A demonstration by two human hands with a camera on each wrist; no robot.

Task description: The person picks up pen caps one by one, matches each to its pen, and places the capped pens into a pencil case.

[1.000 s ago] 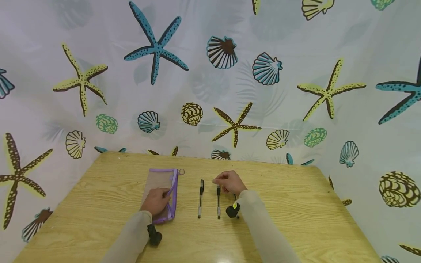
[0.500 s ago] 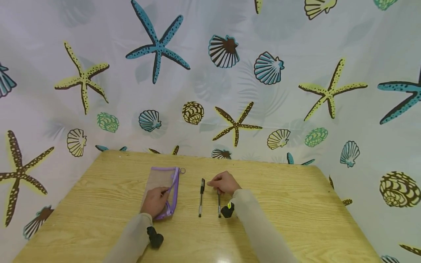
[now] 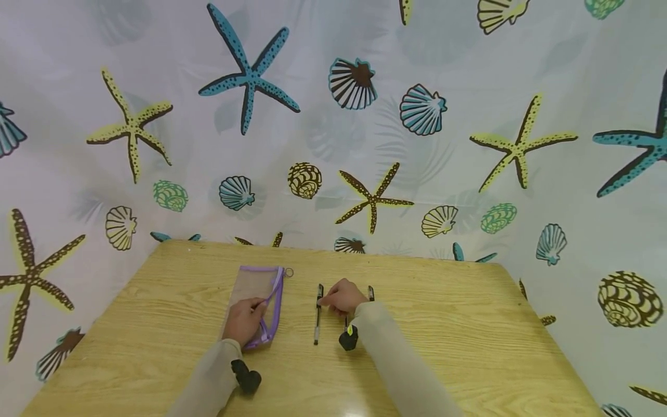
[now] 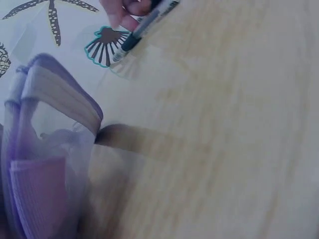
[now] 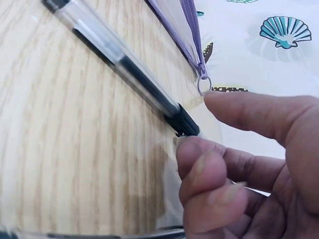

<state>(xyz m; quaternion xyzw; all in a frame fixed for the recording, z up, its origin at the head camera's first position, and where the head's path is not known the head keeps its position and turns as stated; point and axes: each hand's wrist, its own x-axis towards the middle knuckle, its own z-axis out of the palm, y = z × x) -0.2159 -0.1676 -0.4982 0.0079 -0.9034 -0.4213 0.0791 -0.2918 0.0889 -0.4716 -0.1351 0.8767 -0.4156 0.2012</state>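
Observation:
My left hand point(image 3: 244, 321) pinches the zipper edge of a clear purple-trimmed zip pouch point(image 3: 254, 278), lifting that edge off the table. In the left wrist view the pouch point(image 4: 79, 159) gapes at the left side. My right hand point(image 3: 344, 297) is at the black cap end of the leftmost gel pen point(image 3: 316, 324). In the right wrist view, thumb and fingers stand apart on either side of this pen's cap point(image 5: 182, 120), the fingertips close against it. A second pen lies mostly hidden under the right hand. The cap of a third pen point(image 3: 370, 292) shows behind the right wrist.
The pens and pouch are on a wooden table point(image 3: 458, 330). A white curtain point(image 3: 312, 133) printed with starfish and shells hangs behind it and at both sides. A metal ring point(image 3: 289, 272) hangs from the pouch's zipper. Black cameras are worn on both wrists.
My right hand has moved left, from above the middle pen to the leftmost pen's cap, uncovering the third pen's cap. The left hand keeps its hold on the pouch edge.

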